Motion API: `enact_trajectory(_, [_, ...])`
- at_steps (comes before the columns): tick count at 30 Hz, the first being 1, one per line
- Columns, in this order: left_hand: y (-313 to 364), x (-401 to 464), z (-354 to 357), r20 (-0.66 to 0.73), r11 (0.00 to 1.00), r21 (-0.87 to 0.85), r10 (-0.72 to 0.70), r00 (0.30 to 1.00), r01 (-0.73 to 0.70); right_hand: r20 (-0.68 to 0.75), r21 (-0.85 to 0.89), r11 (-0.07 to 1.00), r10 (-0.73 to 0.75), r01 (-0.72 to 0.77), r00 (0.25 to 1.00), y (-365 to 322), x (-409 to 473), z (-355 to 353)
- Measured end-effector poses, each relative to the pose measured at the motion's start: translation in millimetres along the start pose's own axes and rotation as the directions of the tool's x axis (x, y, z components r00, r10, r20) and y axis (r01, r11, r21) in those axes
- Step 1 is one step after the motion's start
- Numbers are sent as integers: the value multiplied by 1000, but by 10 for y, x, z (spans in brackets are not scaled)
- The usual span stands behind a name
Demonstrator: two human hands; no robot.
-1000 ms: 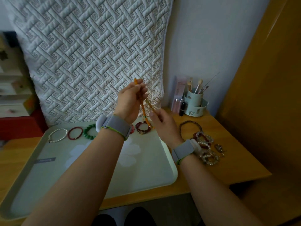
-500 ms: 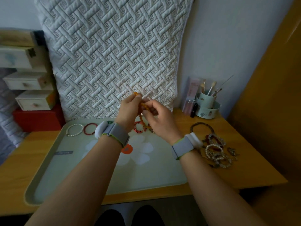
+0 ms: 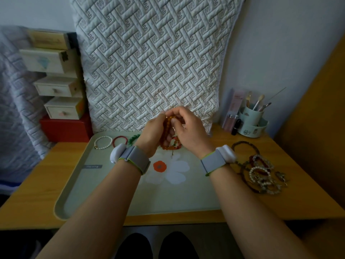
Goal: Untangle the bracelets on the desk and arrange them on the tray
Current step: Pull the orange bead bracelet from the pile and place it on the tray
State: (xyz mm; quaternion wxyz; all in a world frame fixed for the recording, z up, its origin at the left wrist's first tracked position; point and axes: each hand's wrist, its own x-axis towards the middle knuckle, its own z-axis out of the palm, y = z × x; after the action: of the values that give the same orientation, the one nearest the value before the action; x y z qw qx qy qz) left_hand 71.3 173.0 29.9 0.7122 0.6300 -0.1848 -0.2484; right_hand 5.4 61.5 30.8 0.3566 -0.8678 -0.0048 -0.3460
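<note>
Both hands are up over the far end of the tray, close together. The left hand and the right hand each pinch the same orange bead bracelet — the grip of both is closed on it. The orange beads hang down in a loop between the two palms, above the tray and not lying on it. Just under the hands a small beaded bracelet with red and green bits rests on the tray.

Three bracelets lie in a row along the far edge of the tray: a white pearl bracelet, a red bracelet beside it, and a green bracelet partly hidden behind the left wrist. The tray has a white flower with an orange middle painted on it.

On the table, to the right of the tray, sits a tangled pile of bracelets — pearls, dark red beads and brown beads all mixed up. A pale cup of brushes stands in the far right corner.
</note>
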Motion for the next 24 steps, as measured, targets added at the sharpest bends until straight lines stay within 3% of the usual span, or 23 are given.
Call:
enact_trajectory(6, [27, -81, -159, -19, 996, 67, -62, 998, 63, -10, 25, 1000, 6, -6, 1000, -87, 46, 179])
enact_trajectory(16, [-36, -177, -470, -39, 991, -40, -132, 991, 130, 148, 235, 897, 347, -374, 926, -198, 43, 518])
enact_trajectory(24, [-151, -289, -770, -253, 983, 128, -96, 963, 132, 164, 180, 892, 389, -415, 907, -215, -9, 843])
